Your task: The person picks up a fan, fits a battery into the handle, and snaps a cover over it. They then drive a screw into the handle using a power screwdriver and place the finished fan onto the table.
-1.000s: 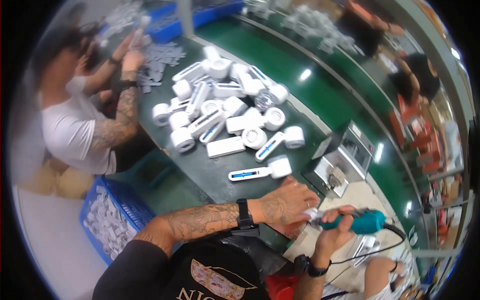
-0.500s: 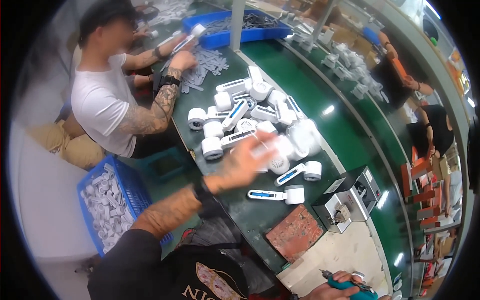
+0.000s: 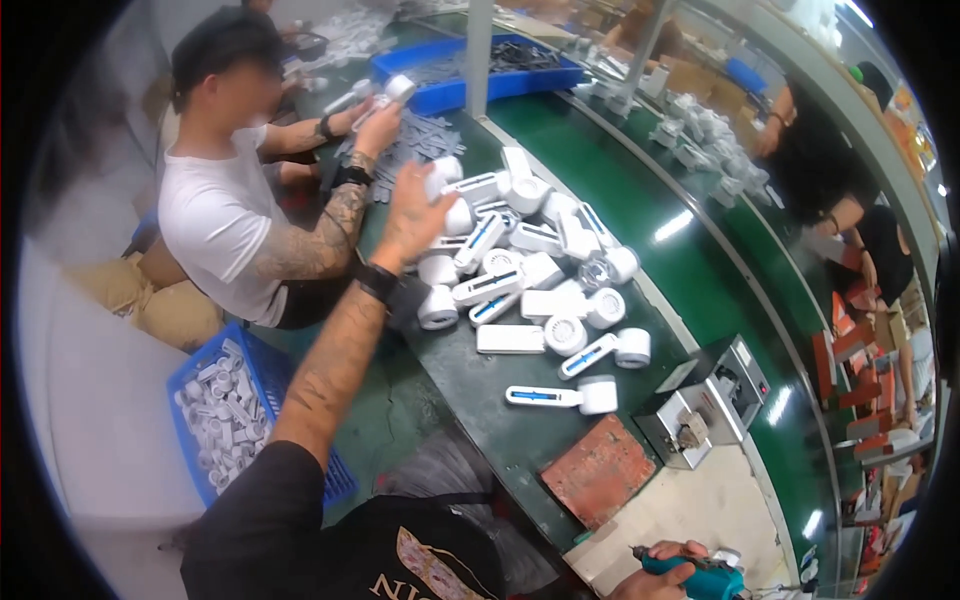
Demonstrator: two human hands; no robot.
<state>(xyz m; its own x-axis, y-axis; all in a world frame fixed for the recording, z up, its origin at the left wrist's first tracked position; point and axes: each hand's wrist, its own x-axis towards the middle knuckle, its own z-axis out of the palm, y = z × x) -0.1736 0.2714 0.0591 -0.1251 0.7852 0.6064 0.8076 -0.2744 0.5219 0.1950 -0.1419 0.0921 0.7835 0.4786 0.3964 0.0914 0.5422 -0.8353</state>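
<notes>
A white handheld fan (image 3: 446, 173) sits within your left hand's (image 3: 409, 216) curled fingers; beside them, similar fans (image 3: 511, 340) heap on the table (image 3: 468, 398). Your right hand (image 3: 648, 584) has fingers wrapped round a teal electric screwdriver (image 3: 708, 581), a reddish mat (image 3: 598, 472) beyond them.

Factory workshop, parts basket (image 3: 338, 482), likely green conveyor (image 3: 700, 280)

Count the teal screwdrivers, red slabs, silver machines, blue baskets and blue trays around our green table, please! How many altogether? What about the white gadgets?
Teal screwdriver: 1
Red slab: 1
Silver machine: 1
Blue basket: 1
Blue tray: 1
Total: 5
White gadgets: too jumbled to count, so left out.
</notes>
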